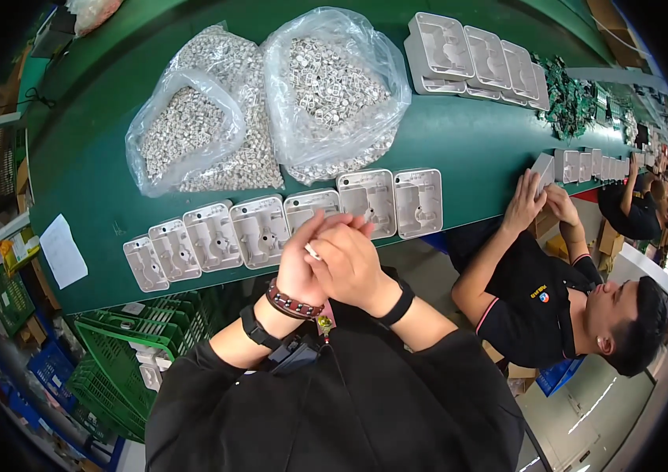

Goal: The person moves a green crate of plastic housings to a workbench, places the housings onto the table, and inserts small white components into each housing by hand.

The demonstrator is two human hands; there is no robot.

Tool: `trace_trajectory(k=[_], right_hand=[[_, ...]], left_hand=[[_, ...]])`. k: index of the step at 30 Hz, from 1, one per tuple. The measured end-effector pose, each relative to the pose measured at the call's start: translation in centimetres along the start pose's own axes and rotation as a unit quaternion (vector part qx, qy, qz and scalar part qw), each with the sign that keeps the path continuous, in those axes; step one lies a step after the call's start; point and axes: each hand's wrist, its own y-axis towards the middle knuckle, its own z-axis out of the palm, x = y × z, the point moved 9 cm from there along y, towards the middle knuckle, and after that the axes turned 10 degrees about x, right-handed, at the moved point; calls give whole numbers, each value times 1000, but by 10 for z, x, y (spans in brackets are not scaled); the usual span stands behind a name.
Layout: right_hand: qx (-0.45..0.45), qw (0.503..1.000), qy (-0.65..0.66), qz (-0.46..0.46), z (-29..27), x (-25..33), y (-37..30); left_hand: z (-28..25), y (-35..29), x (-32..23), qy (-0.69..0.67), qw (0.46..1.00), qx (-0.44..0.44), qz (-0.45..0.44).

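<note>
- Nearby at left, housings (253, 228) begin a row, best kept aligned.
- Beyond them, the left bag (231, 106) and right bag (393, 79) hold white parts (334, 79).
- The left hand (301, 269) has curled fingers, their grip hidden.
- A white piece (312, 252) shows between the hands; a light hold should prevent dropping it.
- The right hand (355, 266) overlaps the left, fingers bent; whether they pinch the piece, one cannot tell.

Green table (467, 141) lies open right of the plastic bags (393, 82). Between bags and grey housings (259, 232) runs only a narrow strip.
</note>
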Motion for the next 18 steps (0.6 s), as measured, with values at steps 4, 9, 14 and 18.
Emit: trace_trajectory(k=[4, 9, 14, 18], right_hand=[[-123, 988, -21, -92, -35, 18, -29], [-154, 983, -47, -89, -56, 12, -36], [-150, 898, 385, 154, -53, -61, -58], [-146, 845, 458, 233, -50, -95, -96]], left_hand=[[-4, 9, 24, -44, 998, -36, -40], [-40, 24, 34, -77, 989, -110, -69], [-22, 33, 32, 73, 990, 6, -123], [-20, 33, 29, 294, 942, 1, -162]])
